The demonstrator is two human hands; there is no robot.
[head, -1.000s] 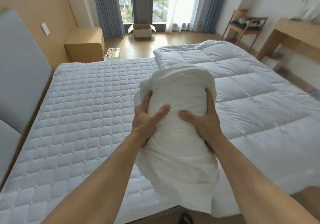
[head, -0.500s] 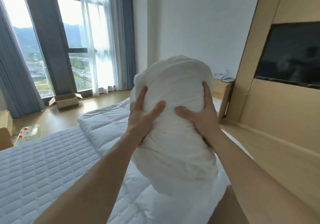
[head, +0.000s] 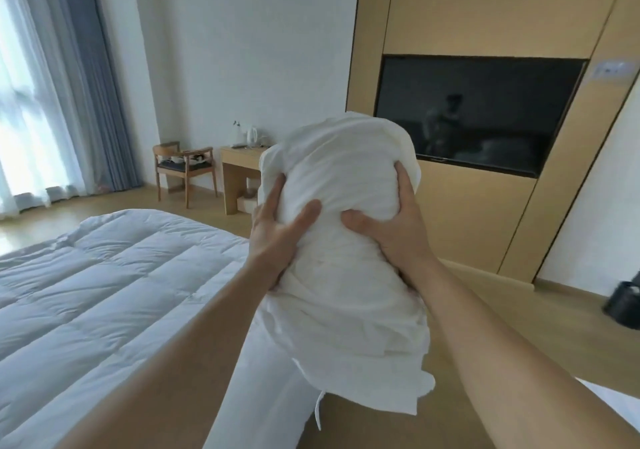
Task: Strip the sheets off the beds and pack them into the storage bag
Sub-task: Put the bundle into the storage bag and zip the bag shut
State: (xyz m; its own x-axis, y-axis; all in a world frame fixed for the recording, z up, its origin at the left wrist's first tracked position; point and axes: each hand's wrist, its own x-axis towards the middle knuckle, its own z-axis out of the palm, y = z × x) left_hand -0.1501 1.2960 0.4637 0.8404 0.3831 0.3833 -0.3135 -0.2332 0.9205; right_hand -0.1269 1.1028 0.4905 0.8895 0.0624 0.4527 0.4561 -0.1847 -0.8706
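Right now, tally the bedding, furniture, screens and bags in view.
Bedding: 2, the sheet gripped by the left hand and right hand, and the duvet.
Furniture: 2, a chair and a desk.
Television: 1.
Dark bag, blurred: 1.
Total: 6.

**Bundle Mid-Air, Bed to the Left**

The sheet bundle [head: 346, 240] is held up at centre, the left hand [head: 277, 240] on its left side and the right hand [head: 398, 233] on its right. The bed [head: 104, 292] lies below and to the left. Beyond the bed is a chair [head: 183, 168], then a desk [head: 239, 171] to its right with a kettle [head: 252, 135] on top. The television [head: 478, 112] is on the wall behind the bundle — a bag [head: 623, 299] sits on the floor at far right.
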